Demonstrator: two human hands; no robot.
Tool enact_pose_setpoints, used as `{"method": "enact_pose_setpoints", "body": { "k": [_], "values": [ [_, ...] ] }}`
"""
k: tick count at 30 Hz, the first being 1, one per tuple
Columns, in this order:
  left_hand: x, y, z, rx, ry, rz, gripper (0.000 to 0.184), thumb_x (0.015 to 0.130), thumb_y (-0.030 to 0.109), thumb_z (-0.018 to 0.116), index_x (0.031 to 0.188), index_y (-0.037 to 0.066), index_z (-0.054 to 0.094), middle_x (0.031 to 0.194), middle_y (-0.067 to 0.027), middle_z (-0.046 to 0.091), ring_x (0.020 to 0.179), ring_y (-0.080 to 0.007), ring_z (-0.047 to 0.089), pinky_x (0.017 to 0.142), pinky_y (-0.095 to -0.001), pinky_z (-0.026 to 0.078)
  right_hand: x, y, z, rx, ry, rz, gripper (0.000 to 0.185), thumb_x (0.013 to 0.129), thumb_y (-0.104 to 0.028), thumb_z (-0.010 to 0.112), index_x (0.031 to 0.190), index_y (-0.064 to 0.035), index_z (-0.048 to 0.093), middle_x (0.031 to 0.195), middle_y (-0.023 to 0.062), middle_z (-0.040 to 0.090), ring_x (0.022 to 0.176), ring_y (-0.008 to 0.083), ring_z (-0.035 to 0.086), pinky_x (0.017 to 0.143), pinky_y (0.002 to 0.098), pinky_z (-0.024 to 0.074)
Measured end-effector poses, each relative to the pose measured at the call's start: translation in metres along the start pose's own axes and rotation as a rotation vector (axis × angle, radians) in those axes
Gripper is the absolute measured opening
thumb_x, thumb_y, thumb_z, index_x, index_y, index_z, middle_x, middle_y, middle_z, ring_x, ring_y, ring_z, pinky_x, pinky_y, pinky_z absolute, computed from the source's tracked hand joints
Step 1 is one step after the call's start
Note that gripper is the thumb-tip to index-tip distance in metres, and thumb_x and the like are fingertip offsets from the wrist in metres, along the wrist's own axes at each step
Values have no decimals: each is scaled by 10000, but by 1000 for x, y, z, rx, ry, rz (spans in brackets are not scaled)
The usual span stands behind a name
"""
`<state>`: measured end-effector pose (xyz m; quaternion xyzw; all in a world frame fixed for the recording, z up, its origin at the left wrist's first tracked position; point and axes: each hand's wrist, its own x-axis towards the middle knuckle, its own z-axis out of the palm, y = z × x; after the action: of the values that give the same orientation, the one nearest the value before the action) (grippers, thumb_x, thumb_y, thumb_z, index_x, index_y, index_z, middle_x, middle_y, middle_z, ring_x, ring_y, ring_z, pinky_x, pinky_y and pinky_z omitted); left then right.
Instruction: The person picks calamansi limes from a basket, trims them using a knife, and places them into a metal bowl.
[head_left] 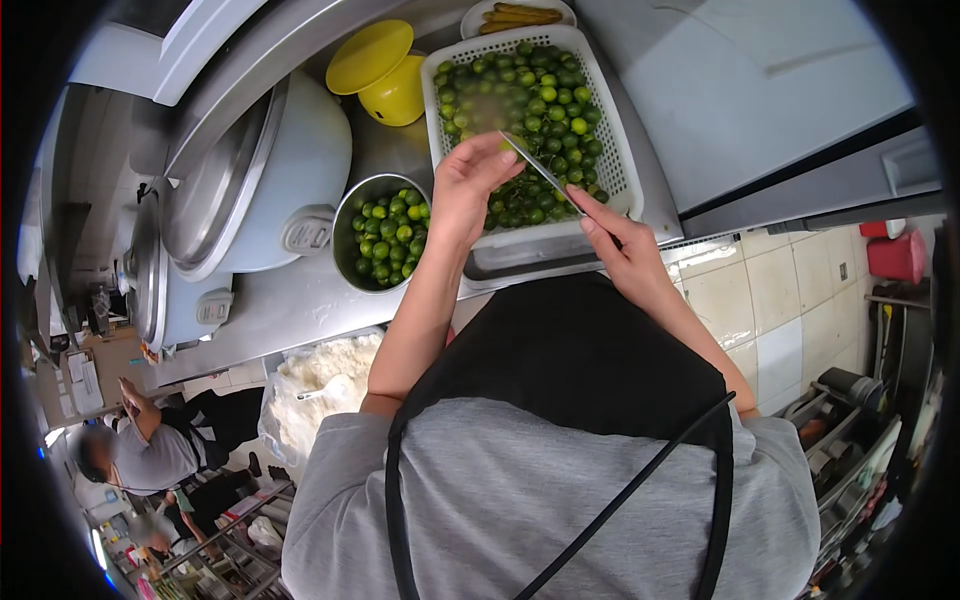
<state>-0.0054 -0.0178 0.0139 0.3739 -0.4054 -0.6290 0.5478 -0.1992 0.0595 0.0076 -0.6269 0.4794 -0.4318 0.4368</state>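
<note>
My right hand (622, 243) is closed around the handle of a knife (545, 172), its blade slanting up and left toward my other hand. Between the fingertips of my left hand (470, 185) is a small green lime (513, 146), partly hidden by the blade and fingers. Both hands are above the near part of a white perforated basket (613, 130) heaped with small green limes (560, 110), some with thin stems. To the left of my left wrist, a round metal pot (345, 235) holds more limes (390, 235).
A yellow plastic container (390, 85) stands behind the pot, and large rice cookers (290, 180) line the left side. At the back is a plate of brown sticks (520, 16). A bag of white rice-like food (325, 385) is below the counter. Two people are at far left.
</note>
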Motion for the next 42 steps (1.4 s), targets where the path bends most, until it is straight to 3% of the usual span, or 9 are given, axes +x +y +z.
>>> {"method": "enact_pose_setpoints", "body": {
  "k": [7,12,27,29,33,35,39,40,42],
  "values": [
    [-18,-18,17,110,-211,-13,282,752,-91,608,1022,-12,585,998,-71,620,916,-134,589,812,-258,477,18,6,-5,-70,85,12,327,917,-188,494,1232,-106,524,1123,161,598,987,256,613,824,298,455],
    [1,-17,3,98,-12,81,290,740,-67,657,1012,14,599,929,-33,625,848,-105,586,775,-231,475,12,-4,-9,-86,109,-36,324,921,-195,486,1235,-123,524,1108,156,606,964,256,621,808,290,455],
    [-2,-6,7,-3,-54,20,189,807,-24,606,993,-16,579,933,-74,623,849,-139,602,837,-309,503,17,-4,4,-114,69,-62,325,910,-213,499,1221,-124,533,1032,186,621,836,284,639,727,321,474],
    [-2,-1,3,-118,-30,-44,191,814,-10,602,1003,-20,577,914,-68,623,843,-145,605,867,-334,495,16,-15,0,-85,-55,102,332,925,-156,482,1244,-67,510,1211,112,565,1113,180,535,913,260,391],
    [4,7,-30,-292,-18,-76,224,826,28,602,1038,-34,564,850,-53,615,825,-156,608,944,-394,457,10,-1,-3,-102,-92,114,333,924,-156,484,1244,-69,510,1211,113,565,1110,174,534,916,258,388],
    [1,23,-60,-129,-17,-49,238,820,12,594,1044,-60,560,1000,-131,598,904,-203,606,923,-394,479,2,12,-4,-121,-21,-25,325,908,-214,513,1225,-145,536,1064,173,616,885,248,641,750,302,470],
    [-20,74,-120,1019,-37,-205,287,748,74,674,1016,-14,622,907,-92,644,855,-168,609,798,-281,473,-1,20,-22,-132,46,33,327,908,-206,516,1230,-148,534,1079,155,619,896,208,634,771,281,460],
    [-22,73,-120,1019,-38,-207,287,748,74,674,1016,-14,622,907,-92,644,855,-168,609,798,-281,473,0,11,-29,-168,20,226,327,909,-203,516,1230,-147,534,1091,146,617,914,203,629,789,273,453],
    [-22,72,-111,1446,39,3,257,703,103,701,940,11,666,874,-100,659,808,-167,617,743,-266,465,0,13,-33,-151,53,260,321,910,-196,513,1225,-136,538,1101,143,616,958,194,619,812,261,443]
  ]
}}
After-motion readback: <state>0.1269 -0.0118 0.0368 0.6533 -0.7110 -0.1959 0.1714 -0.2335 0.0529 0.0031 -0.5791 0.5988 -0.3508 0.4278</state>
